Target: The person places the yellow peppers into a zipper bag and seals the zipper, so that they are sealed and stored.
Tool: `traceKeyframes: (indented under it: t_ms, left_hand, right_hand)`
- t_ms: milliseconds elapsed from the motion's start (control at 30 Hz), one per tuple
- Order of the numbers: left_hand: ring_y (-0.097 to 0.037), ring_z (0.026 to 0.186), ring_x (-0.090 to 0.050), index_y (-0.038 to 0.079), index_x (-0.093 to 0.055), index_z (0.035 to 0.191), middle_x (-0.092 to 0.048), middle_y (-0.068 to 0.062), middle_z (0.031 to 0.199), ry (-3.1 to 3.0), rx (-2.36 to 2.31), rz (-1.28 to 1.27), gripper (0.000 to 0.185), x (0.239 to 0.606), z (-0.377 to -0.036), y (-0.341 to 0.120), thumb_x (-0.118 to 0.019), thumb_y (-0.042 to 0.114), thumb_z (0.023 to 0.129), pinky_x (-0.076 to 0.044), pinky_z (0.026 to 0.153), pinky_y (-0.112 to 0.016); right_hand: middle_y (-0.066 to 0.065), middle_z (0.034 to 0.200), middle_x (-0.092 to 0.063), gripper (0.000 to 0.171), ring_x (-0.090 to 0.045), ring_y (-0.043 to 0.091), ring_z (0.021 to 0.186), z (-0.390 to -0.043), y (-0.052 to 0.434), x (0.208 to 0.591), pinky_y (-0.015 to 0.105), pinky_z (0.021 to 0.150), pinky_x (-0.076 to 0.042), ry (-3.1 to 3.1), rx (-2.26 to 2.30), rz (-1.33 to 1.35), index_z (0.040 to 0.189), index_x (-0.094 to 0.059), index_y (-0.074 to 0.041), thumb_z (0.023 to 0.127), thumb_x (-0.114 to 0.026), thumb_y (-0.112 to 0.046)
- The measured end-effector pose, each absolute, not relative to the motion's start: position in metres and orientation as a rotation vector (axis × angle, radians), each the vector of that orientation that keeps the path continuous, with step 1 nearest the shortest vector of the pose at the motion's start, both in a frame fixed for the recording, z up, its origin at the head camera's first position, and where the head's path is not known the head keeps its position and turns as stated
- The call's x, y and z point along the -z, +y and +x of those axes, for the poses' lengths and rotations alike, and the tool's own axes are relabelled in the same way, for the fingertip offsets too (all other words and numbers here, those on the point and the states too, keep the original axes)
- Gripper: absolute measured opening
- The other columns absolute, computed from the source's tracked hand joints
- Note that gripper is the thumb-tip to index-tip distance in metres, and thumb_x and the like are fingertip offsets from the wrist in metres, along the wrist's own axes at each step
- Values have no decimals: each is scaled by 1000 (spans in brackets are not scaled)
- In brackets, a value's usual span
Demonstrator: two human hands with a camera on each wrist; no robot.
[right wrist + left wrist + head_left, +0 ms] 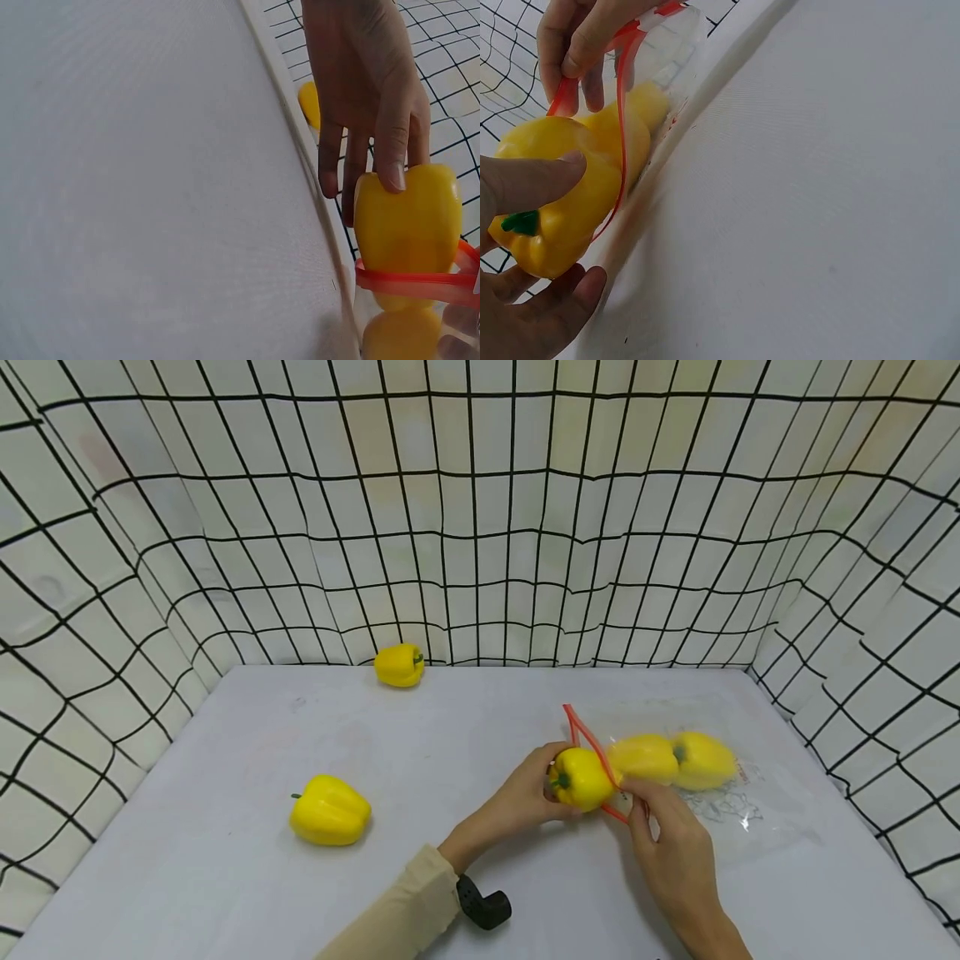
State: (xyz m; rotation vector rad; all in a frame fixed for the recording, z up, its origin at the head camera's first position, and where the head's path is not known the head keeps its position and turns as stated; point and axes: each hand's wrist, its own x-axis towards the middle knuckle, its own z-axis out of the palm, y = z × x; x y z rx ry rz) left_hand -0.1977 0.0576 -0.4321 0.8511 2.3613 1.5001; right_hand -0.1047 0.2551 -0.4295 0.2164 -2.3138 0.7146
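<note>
My left hand (536,787) grips a yellow bell pepper (581,779) by its stem end, its other end sitting in the mouth of a clear zip bag (731,814). My right hand (647,803) pinches the bag's red zip edge (592,745) and holds the mouth open. Two more yellow peppers (675,760) lie inside the bag. In the left wrist view my fingers (525,184) wrap the pepper (566,214), with the right hand (577,45) on the red edge (622,120). The right wrist view shows the pepper (409,225) partly through the red rim (412,283).
Two loose yellow peppers lie on the grey table (465,743): one at the front left (330,810), one at the back by the wall (400,665). White walls with a black grid (480,527) enclose the table on three sides.
</note>
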Motion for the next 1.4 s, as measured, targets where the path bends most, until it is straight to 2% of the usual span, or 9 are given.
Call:
traceKeyframes:
  t_ms: [367, 633, 933, 1233, 1400]
  left_hand:
    - [-17, 129, -50, 16, -40, 146, -51, -1, 143, 2429, -1460, 890, 82, 435, -202, 68, -84, 17, 77, -39, 115, -39]
    - [-17, 119, -46, 25, -39, 148, -44, -7, 131, 2491, -1441, 785, 83, 438, -203, 77, -84, 22, 77, -43, 107, -37]
    - [-16, 112, -40, 23, -40, 148, -41, -7, 127, 2530, -1478, 731, 84, 442, -205, 84, -84, 26, 76, -41, 89, -25]
    - [-12, 104, -45, 17, -35, 150, -43, -7, 124, 2549, -1524, 781, 86, 454, -209, 84, -83, 30, 79, -44, 77, -16]
    - [-12, 106, -48, 16, -33, 150, -46, -6, 127, 2586, -1581, 830, 86, 464, -210, 83, -82, 30, 80, -47, 78, -14]
  right_hand:
    - [2, 105, -71, 27, -63, 13, 90, -104, 256, 431, -2, 89, -37, -2312, -705, 214, 109, -70, -12, 86, -65, 2]
    - [1, 100, -71, 29, -59, 9, 83, -104, 256, 432, 3, 81, -42, -2295, -686, 231, 108, -71, -13, 84, -66, 3]
    - [3, 112, -72, 30, -67, 18, 101, -103, 256, 429, -4, 93, -34, -2313, -717, 215, 111, -71, -13, 86, -64, 3]
    - [4, 111, -73, 29, -67, 19, 99, -105, 255, 430, -4, 92, -35, -2299, -717, 215, 109, -72, -12, 86, -66, 4]
    - [2, 110, -73, 29, -65, 16, 97, -105, 255, 430, -4, 92, -34, -2318, -724, 202, 110, -71, -13, 87, -64, 3]
